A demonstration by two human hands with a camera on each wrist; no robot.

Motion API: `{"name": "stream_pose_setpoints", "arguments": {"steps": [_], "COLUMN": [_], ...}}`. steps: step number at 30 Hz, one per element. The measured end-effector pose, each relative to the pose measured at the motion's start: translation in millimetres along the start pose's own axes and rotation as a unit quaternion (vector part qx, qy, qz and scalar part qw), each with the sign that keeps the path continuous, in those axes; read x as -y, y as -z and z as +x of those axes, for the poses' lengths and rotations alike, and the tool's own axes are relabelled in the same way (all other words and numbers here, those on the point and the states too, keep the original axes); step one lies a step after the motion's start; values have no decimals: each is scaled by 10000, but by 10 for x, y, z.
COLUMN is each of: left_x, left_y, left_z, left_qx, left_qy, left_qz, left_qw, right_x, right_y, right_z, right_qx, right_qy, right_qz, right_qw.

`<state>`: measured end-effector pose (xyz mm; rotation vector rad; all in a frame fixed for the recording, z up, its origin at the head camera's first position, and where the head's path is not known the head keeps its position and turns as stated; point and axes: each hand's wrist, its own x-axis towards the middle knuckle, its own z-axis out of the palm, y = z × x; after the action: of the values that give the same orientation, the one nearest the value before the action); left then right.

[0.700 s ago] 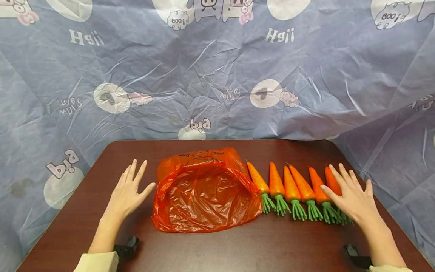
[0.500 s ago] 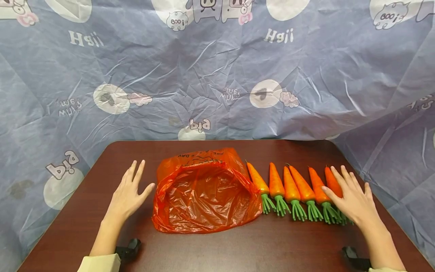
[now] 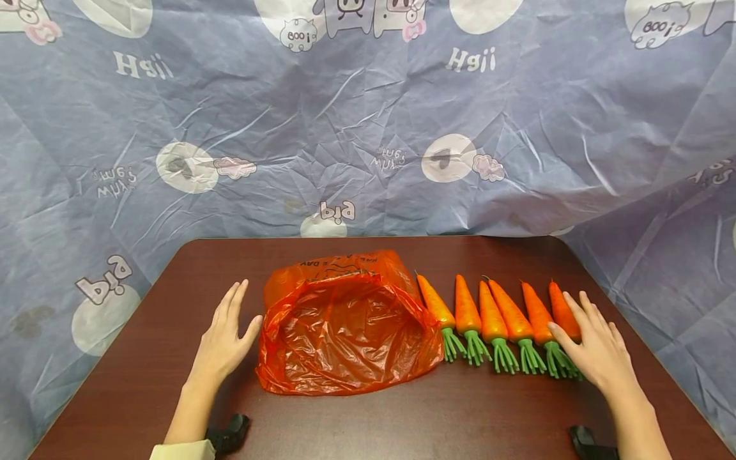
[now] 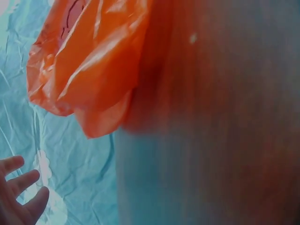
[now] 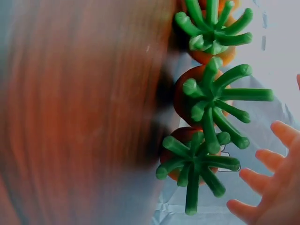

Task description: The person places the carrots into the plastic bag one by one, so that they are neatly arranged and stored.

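Left hand (image 3: 225, 343): released, fingers extended, just left of bag
Right hand (image 3: 601, 358): released, fingers extended, partly hides rightmost carrot
Bag (image 3: 353, 342): red, on table (image 3: 379, 425) between hands, mouth toward person
Carrots (image 3: 508, 313): 6 visible, row right of bag, green tops toward person
Cloth (image 3: 345, 115): behind table

This is looking like a screened-off filming corner. A wrinkled cartoon-print sheet (image 3: 345, 102) is hanging along the far side and closing in left and right around a brown table (image 3: 368, 428), while black wrist cameras (image 3: 234, 433) are showing near.
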<state>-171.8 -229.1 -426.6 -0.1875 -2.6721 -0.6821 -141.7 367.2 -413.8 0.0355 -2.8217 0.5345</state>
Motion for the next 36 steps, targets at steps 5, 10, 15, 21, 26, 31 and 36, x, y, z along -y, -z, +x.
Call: {"name": "stream_pose_setpoints", "arguments": {"steps": [5, 10, 15, 21, 26, 31, 36], "left_x": [-22, -39, -51, -56, -54, -30, -6], "left_y": [-61, -133, -249, -378, -421, -454, -485], "left_z": [-17, -32, -84, -142, -135, -155, -163], "left_qx": [-135, -424, -739, -988, -651, -220, 51], "left_qy": [20, -37, -66, 57, -28, -217, -309], "left_qz": [-247, -618, -1040, -1780, -1738, -1700, -1618], "left_qw": [9996, 9972, 9918, 9790, 9826, 9850, 9863], "right_x": [-48, -108, -158, -218, -274, -308, -330], "right_y": [-21, -47, -90, -147, -222, -321, -369], "right_z": [-25, -35, -34, -28, -42, -62, -65], "right_qx": [-55, -198, -372, -581, -653, -715, -664], "right_qy": [-132, -270, -330, -215, -163, -21, -48], "right_qz": [220, 403, 515, 867, 1208, 1483, 1798], "right_qw": [9997, 9986, 9974, 9943, 9904, 9863, 9814]}}
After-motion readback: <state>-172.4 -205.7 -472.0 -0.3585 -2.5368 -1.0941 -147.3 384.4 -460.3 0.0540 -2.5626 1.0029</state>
